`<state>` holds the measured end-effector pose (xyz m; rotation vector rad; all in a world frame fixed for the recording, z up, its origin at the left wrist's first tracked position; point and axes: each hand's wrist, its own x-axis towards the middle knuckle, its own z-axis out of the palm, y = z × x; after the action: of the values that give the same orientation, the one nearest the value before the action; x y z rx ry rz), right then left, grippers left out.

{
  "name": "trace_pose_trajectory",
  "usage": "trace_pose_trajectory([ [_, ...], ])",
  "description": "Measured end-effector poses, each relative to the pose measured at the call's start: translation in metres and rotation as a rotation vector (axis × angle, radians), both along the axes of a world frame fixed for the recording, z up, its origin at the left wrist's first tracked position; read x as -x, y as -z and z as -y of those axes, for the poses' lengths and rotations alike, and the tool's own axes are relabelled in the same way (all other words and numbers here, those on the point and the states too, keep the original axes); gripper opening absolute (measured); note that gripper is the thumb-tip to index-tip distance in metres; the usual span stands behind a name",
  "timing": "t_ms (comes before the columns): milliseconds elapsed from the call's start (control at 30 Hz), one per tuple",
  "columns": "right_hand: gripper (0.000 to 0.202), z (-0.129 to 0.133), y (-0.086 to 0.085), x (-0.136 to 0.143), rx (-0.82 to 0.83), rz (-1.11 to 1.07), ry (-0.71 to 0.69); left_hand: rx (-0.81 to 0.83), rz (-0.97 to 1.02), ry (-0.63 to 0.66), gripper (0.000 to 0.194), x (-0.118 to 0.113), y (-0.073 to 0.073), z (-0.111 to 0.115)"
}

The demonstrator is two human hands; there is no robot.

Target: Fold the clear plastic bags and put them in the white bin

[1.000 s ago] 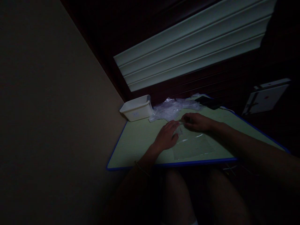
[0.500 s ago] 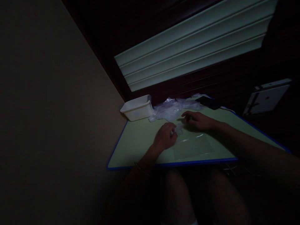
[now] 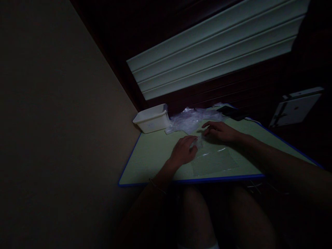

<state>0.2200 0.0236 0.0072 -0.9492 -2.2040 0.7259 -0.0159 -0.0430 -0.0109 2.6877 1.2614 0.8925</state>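
Observation:
Between my hands, a small clear plastic piece [image 3: 199, 141] lies on the pale green tabletop [image 3: 153, 155]. My left hand [image 3: 183, 150] rests at its left side, thumb and fingers curved around its edge with a gap between them. Just to the right, my right hand [image 3: 218, 131] hovers over the table with its fingers apart and nothing in them. A flat clear plastic bag [image 3: 214, 162] lies in front of both hands near the blue table edge. Behind them spreads a heap of crumpled clear plastic bags [image 3: 189, 119].
A white plastic bin [image 3: 153, 121] stands at the table's back left corner, beside the wall. A dark object [image 3: 232, 113] lies at the back right. A white box [image 3: 295, 109] is beyond the table on the right. My knees are below the front edge.
The fingers of my left hand have opened and stretched a little over the small plastic piece. My right hand has shifted slightly, its fingers more spread.

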Motion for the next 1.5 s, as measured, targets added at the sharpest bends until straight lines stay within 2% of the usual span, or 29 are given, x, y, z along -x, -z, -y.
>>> trace_pose_trajectory([
  [100,0.029,-0.002,-0.004,-0.002,0.0,0.011,0.047,0.016,0.001,0.0,0.035,0.0,0.001,-0.001],
  [200,0.029,-0.009,-0.01,-0.011,-0.089,-0.019,0.19,0.021,-0.002,0.009,0.036,0.0,0.003,-0.003],
  [333,0.039,-0.018,-0.018,-0.028,-0.046,0.203,0.286,0.029,-0.044,0.023,0.036,-0.001,0.004,-0.005],
  [533,0.052,-0.011,-0.022,-0.043,0.165,0.439,0.225,0.032,-0.069,0.021,0.035,-0.001,0.004,-0.006],
  [667,0.04,-0.007,-0.022,-0.044,0.173,0.567,0.191,0.027,-0.066,0.019,0.035,0.0,0.005,-0.006],
  [800,0.027,-0.007,-0.025,-0.041,0.145,0.466,0.161,0.032,-0.067,0.028,0.035,0.0,0.005,-0.006],
  [900,0.025,-0.004,-0.028,-0.037,0.203,0.379,0.156,0.028,-0.065,0.033,0.035,0.0,0.006,-0.006],
  [1200,0.043,0.007,-0.027,-0.026,0.514,0.191,0.103,0.027,-0.068,0.032,0.035,0.0,0.005,-0.007],
  [1367,0.047,0.009,-0.026,-0.025,0.529,0.008,-0.027,0.024,-0.064,0.034,0.035,-0.001,0.004,-0.006],
  [1500,0.048,0.012,-0.029,-0.021,0.493,0.001,-0.053,0.031,-0.054,0.036,0.035,-0.002,0.003,-0.005],
])
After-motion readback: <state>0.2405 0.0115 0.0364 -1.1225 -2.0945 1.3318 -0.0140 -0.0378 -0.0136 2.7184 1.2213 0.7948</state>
